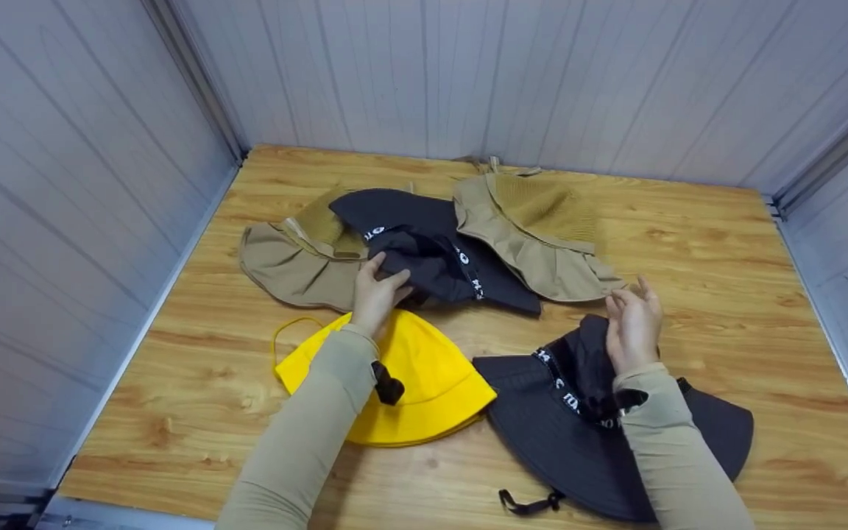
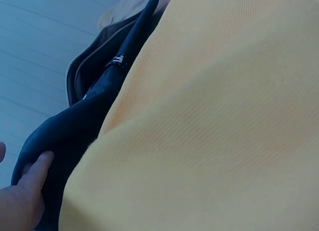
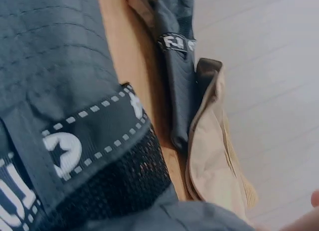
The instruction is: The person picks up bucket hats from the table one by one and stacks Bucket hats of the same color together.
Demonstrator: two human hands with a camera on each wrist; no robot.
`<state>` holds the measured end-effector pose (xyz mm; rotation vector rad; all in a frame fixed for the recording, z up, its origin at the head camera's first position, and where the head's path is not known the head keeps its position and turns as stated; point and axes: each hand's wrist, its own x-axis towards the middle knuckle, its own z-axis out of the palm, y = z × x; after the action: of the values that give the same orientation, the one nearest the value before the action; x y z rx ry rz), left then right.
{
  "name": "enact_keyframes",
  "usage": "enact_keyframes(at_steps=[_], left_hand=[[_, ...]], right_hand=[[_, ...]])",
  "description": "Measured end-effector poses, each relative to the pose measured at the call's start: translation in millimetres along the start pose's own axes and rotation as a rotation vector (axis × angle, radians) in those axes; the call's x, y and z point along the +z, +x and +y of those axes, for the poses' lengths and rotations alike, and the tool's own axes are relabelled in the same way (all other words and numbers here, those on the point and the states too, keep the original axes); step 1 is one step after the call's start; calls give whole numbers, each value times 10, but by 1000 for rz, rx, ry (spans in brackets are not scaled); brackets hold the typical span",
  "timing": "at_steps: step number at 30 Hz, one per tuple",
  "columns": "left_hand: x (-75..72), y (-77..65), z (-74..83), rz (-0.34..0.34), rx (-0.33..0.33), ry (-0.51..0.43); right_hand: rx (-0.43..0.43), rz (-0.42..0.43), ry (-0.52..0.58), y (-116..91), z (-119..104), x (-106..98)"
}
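Left hand (image 1: 380, 300) touches far dark hat (image 1: 428, 261)

It overlaps the left tan hat (image 1: 299, 276) and lies partly under the right tan hat (image 1: 531, 254). The right hand (image 1: 634, 327), fingers loosely extended, is at that brim's edge; contact is unclear. Below lies a near dark hat (image 1: 549, 412). A yellow hat (image 1: 435, 368) lies beneath the left forearm (image 1: 299, 434).

Near me on the right, the dark hat (image 1: 556, 419) has a black band (image 1: 571, 400) with white print: I can read "14" and something like a C, plus a star inside a ring in the right wrist view. The far dark hat (image 1: 428, 258) has a similar strip (image 1: 467, 268), looks like "14" too. Other letters are too cropped or blurry for me.
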<state>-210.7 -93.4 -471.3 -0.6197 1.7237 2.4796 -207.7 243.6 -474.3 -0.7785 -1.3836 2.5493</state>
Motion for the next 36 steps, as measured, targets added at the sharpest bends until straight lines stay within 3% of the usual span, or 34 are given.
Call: enact_keyframes(at_steps=[3,5,11,15,27,36], left_hand=[[13,-14,-3,-3,-3,-13],[22,-28,-4,2,-3,-15],[58,-68,5,10,-3,-21],[87,-89,12,5,-2,-55],[98,-109,65,15,-11,-191],[109,-128,82,12,-19,-209]], right_hand=[[-75,-4,-14,-51,102,51],[-70,-56,-20,-92,178,76],[125,-298,-78,-198,404,122],[248,-399,-172,-225,487,137],[359,-463,-336,-177,542,87],[397,-494,-451,-147,548,79]])
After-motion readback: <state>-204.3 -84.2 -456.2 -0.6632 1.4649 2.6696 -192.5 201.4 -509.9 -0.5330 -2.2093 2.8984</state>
